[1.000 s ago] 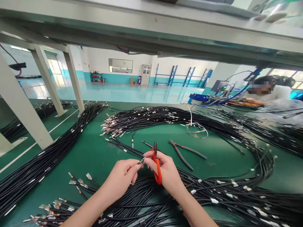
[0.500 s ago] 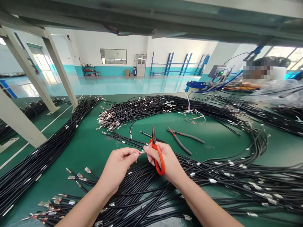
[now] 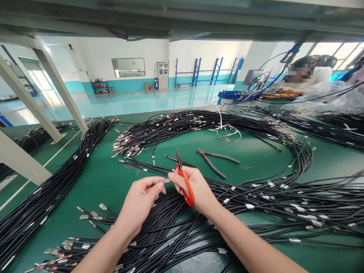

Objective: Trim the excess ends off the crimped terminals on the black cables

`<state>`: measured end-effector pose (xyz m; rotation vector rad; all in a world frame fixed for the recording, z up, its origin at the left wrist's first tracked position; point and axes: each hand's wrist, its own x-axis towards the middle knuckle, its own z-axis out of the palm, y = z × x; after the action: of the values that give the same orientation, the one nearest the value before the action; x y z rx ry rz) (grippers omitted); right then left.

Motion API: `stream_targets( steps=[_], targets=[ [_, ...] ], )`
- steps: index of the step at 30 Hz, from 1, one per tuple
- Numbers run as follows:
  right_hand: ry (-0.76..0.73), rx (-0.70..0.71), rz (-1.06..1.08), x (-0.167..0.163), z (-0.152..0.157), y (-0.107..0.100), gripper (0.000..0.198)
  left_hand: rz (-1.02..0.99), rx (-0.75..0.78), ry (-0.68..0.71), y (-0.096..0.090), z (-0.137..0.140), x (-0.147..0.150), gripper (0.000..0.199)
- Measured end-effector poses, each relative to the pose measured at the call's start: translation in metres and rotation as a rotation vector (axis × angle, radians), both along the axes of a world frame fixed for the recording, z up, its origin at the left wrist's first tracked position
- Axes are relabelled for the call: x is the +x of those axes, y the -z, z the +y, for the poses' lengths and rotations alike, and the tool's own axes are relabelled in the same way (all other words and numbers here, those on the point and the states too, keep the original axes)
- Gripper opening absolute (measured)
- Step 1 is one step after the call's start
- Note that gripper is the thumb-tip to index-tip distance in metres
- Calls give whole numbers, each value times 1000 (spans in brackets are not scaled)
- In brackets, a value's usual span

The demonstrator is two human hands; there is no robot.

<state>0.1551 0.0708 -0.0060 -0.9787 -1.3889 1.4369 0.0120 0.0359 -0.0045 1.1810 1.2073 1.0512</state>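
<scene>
My left hand [image 3: 145,195] is closed in a pinch on a small metal cable terminal [image 3: 167,181] with a bit of red at its wire end. My right hand [image 3: 193,185] is closed round scissors [image 3: 185,182] with red handles, their dark blades pointing up and away from me. The tips of its thumb and forefinger also touch the terminal from the right. Below both hands lies a bundle of black cables [image 3: 159,227] with metal terminals and white labels. Whether the scissor blades are fully together is hard to make out.
Grey-handled cutting pliers [image 3: 213,161] and a dark pen-like tool [image 3: 179,161] lie beyond my hands. More black cables [image 3: 170,125] curve across the green table [image 3: 250,151]. Metal posts [image 3: 57,83] stand left, and a shelf edge [image 3: 170,21] hangs overhead. A co-worker [image 3: 301,81] sits back right.
The view has shifted slightly, so the surroundings sit further left and a little higher. Both hands keep the same hold on the terminal and the scissors.
</scene>
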Motion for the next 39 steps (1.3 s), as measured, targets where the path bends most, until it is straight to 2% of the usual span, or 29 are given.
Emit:
stream_targets(
  steps=[8, 20, 25, 28, 33, 39],
  targets=[
    [-37, -46, 103, 1, 2, 3, 27, -65, -30, 113, -2, -1, 1, 19],
    [-37, 8, 13, 3, 2, 3, 28, -96, -39, 55, -1, -2, 1, 19],
    [-41, 29, 0, 3, 4, 6, 28, -110, -47, -29, -2, -2, 2, 23],
    [-24, 36, -18, 3, 4, 7, 27, 14, 61, -63, -4, -2, 4, 25],
    [-21, 31, -16, 3, 2, 5, 30, 326, 366, -106, -4, -4, 4, 22],
    [-38, 41, -42, 0, 2, 6, 30, 549, 575, -65, 1, -3, 0, 27]
  ],
)
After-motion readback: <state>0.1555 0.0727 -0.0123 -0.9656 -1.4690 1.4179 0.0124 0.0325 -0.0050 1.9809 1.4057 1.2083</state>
